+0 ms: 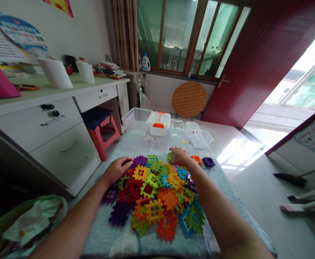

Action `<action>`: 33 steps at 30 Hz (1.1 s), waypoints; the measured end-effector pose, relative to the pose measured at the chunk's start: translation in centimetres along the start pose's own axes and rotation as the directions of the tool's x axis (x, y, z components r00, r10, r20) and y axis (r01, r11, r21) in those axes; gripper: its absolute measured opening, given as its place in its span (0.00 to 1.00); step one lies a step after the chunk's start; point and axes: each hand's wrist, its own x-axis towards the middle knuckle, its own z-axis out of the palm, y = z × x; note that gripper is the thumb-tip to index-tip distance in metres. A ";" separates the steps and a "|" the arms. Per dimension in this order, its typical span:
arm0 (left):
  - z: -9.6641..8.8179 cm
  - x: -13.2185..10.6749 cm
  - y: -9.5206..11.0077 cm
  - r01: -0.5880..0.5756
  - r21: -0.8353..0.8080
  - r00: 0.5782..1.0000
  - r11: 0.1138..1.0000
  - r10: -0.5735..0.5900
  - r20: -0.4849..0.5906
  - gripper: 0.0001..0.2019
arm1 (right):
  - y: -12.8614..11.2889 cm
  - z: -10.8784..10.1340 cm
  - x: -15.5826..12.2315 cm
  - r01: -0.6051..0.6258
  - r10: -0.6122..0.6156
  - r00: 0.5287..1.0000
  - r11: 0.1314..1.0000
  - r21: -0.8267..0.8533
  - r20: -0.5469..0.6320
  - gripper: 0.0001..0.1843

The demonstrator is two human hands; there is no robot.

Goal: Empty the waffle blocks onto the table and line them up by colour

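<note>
A heap of colourful plastic interlocking building tiles lies on the cloth-covered table, several with window-like cutouts. My left hand rests at the heap's left edge with fingers loosely bent and thumb apart, beside a purple tile; nothing shows in its grip. At the far side of the heap, my right hand has its fingers on a green window tile, its palm side hidden. An orange tile and a dark purple tile lie apart, right of that hand.
Clear plastic bins stand along the table's far end, one a lidded box with orange latches. Small pale pieces lie before them. A drawer desk and red stool are at left; a bag-lined bin is lower left.
</note>
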 end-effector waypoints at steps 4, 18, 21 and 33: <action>0.0 0.0 0.0 0.005 -0.004 1.000 1.000 -0.005 -0.001 0.21 | -0.7 -0.9 -0.6 -0.015 0.015 1.000 1.000 -0.017 -0.018 0.35; 0.0 0.0 0.1 0.005 0.012 1.000 1.000 -0.005 -0.016 0.21 | -5.7 -0.6 -2.6 0.062 -0.064 0.997 0.997 0.053 0.049 0.15; 0.1 0.0 -0.1 -0.002 0.007 1.000 1.000 0.002 -0.008 0.20 | -5.5 -0.9 -2.6 0.037 -0.041 0.999 0.993 0.115 0.034 0.13; 0.1 0.1 -0.1 -0.001 -0.004 1.000 1.000 0.001 -0.006 0.21 | -4.1 -1.7 -5.8 0.063 -0.028 0.953 0.992 0.108 -0.303 0.10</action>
